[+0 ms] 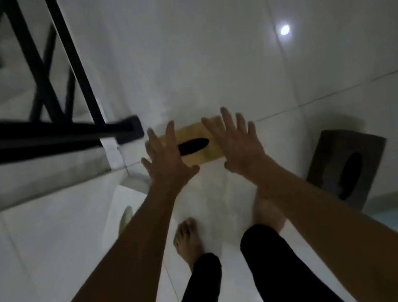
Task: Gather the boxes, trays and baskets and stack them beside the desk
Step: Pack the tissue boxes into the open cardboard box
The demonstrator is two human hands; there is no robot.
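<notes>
My left hand (166, 155) and right hand (238, 143) hover open, empty. I'd clasp the tan box (190, 131) by both ends.

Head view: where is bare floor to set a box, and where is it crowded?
Bare tile floor lies beyond the tan tissue box, toward the lamp glare, and between it and the dark tissue box at right. Crowded: left of it, by the black desk frame, and over it, where left hand and right hand spread open.
</notes>
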